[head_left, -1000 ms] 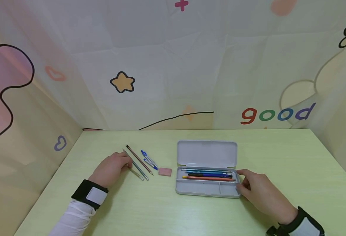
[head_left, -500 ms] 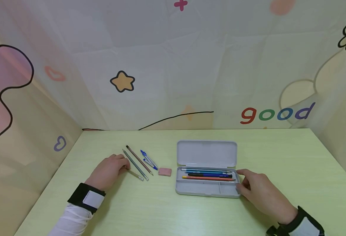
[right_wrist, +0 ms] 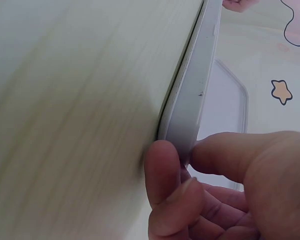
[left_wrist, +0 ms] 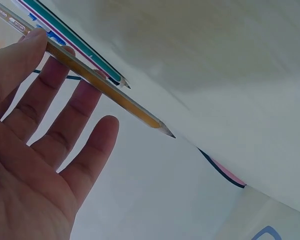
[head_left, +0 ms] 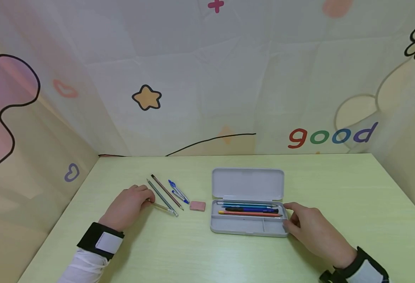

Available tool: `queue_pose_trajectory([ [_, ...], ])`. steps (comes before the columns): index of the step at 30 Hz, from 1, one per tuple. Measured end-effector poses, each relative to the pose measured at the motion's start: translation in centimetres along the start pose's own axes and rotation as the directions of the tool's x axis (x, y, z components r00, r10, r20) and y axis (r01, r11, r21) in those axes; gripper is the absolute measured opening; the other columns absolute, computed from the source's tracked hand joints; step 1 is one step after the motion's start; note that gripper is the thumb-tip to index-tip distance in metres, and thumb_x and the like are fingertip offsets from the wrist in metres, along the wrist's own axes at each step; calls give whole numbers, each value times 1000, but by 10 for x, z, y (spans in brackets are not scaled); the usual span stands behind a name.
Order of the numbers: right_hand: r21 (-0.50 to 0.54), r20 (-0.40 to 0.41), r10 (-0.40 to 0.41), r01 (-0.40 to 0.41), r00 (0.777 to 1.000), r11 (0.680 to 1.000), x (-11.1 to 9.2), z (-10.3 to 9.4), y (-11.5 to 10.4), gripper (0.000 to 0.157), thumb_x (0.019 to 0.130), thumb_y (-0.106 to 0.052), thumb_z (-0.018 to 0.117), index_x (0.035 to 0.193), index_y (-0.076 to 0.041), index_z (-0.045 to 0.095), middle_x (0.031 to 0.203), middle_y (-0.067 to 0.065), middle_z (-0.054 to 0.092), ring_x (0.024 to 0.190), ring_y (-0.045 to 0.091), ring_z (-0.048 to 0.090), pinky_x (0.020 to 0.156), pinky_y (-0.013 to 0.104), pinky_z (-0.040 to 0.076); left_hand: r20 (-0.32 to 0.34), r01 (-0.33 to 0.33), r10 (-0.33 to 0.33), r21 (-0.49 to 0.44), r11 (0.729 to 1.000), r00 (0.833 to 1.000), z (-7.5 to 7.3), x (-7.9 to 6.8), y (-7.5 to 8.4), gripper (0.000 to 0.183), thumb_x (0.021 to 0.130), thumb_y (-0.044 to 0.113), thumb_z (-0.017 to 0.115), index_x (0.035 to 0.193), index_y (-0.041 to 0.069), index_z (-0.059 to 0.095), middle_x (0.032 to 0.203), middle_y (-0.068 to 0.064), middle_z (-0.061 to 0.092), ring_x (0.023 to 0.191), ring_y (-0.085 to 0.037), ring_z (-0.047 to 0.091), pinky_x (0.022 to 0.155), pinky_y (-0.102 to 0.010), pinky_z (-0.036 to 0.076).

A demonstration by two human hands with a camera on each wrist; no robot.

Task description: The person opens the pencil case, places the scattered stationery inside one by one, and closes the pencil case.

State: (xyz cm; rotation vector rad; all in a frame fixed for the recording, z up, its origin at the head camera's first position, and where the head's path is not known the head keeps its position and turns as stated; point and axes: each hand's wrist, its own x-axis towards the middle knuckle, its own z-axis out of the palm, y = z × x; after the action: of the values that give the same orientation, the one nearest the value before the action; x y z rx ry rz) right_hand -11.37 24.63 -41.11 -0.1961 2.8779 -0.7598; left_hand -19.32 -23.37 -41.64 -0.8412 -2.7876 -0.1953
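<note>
My left hand (head_left: 129, 204) pinches a yellow pencil (left_wrist: 107, 89) between thumb and fingertips. Its sharpened tip points away from the palm in the left wrist view, and its eraser end shows past the fingers in the head view. Right beside it lie a green pencil (head_left: 155, 189) and a dark red-brown pencil (head_left: 165, 189). My right hand (head_left: 311, 228) holds the right end of an open grey pencil case (head_left: 235, 227), thumb and fingers at its edge. Inside the case, a blue pen (head_left: 251, 210), an orange pencil (head_left: 249, 214) and bluish pencils (head_left: 246, 204) lie lengthwise.
Blue-and-clear compasses or pens (head_left: 179, 192) lie right of the loose pencils, with a pink eraser (head_left: 197, 206) between them and the case. The raised lid (head_left: 248, 183) leans back behind the case. A printed cloth (head_left: 193, 78) walls the table's (head_left: 200, 255) back and sides.
My left hand has drawn back slightly toward the lower left, away from the green pencil, with the yellow pencil in its fingers. My right hand and the case stay in place.
</note>
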Motion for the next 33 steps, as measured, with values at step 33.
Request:
queue_pose_trajectory([
  [33,2,12,17,-17,1000,1000,1,1,0,51,92,-19,70,135,2,53,78,-1,57,67,13,51,55,25,44,-65,-22,21,-27,999,998,-20,7,28,12,87,8,74,94,16,69,93,9,61,82,-12,51,74,-29,48],
])
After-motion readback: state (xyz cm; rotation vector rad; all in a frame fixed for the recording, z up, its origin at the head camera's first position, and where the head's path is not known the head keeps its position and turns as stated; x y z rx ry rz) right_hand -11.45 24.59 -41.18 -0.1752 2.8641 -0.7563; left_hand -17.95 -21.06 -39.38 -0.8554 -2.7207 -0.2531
